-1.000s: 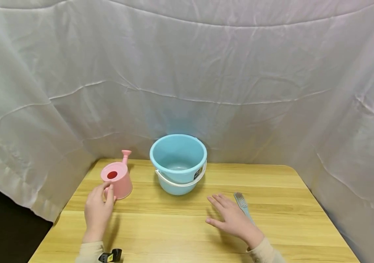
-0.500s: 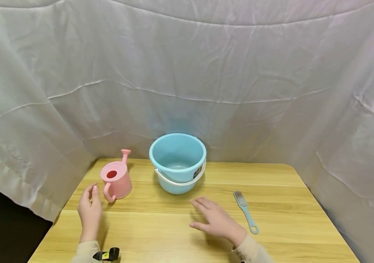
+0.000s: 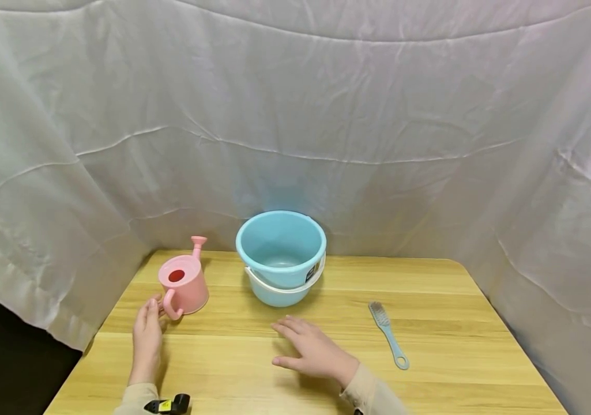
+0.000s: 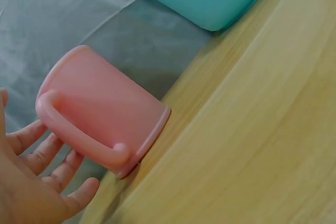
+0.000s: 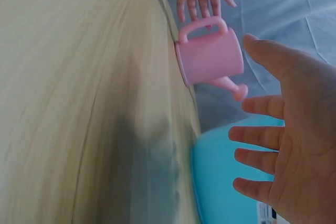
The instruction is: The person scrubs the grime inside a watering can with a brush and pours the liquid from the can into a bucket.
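On the left of the table stands a pink watering can (image 3: 191,294), its handle (image 4: 79,135) facing me and its spout pointing away. My left hand (image 3: 147,334) is right at that handle, fingers extended beside and behind it in the left wrist view, not curled round it. Over the middle of the table, in front of the light blue bucket (image 3: 281,279), hovers my right hand (image 3: 311,350), with fingers spread and nothing in it. The bucket is upright, its white handle (image 3: 285,291) hanging down at the front.
A light blue brush (image 3: 388,334) with a looped handle end lies on the table (image 3: 461,334) to the right. Grey-white cloth (image 3: 357,127) hangs behind the table and along both sides. A black wrist strap piece (image 3: 170,404) shows by my left sleeve.
My right hand has moved left, away from the brush, to the front of the bucket. The left hand drew back from the watering can's handle, then came close to it again.
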Available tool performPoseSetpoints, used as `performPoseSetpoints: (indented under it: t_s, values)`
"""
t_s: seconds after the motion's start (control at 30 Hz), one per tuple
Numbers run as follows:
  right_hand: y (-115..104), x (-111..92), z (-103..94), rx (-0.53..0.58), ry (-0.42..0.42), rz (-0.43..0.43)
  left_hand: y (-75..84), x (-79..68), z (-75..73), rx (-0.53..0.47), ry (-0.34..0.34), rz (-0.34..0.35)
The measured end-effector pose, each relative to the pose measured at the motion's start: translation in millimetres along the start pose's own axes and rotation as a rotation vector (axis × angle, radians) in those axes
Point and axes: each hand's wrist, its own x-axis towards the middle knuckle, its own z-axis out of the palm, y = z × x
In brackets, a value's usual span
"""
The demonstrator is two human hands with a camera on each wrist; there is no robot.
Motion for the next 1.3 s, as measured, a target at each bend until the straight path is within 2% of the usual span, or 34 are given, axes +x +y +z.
performPoseSetpoints:
  t_s: [0.1,0.47,0.57,0.73,0.97,1.3]
  values:
    - [-4.8,7.9,3.9,0.000,-0.001,-0.007,-2.0,-0.6,-0.1,-0.011,-0.016,-0.023]
    - [-15.1,31.7,16.8,-0.026,0.017,-0.062,-5.5,0.1,4.8,-0.054,-0.006,-0.031]
    - [-17.8,36.5,19.6,-0.013,0.018,-0.065,-6.3,0.6,4.8,-0.044,-0.002,-0.015]
    - [-24.8,43.7,20.6,0.029,-0.004,-0.039,-7.0,0.6,4.0,-0.083,0.024,0.005]
    - [-31.1,55.6,24.2,0.081,-0.031,-0.003,-7.3,2.5,-0.1,-0.201,0.102,-0.034]
    - [-37.9,75.6,29.7,0.206,-0.074,0.044,-8.4,4.1,-10.4,-0.224,0.132,-0.062]
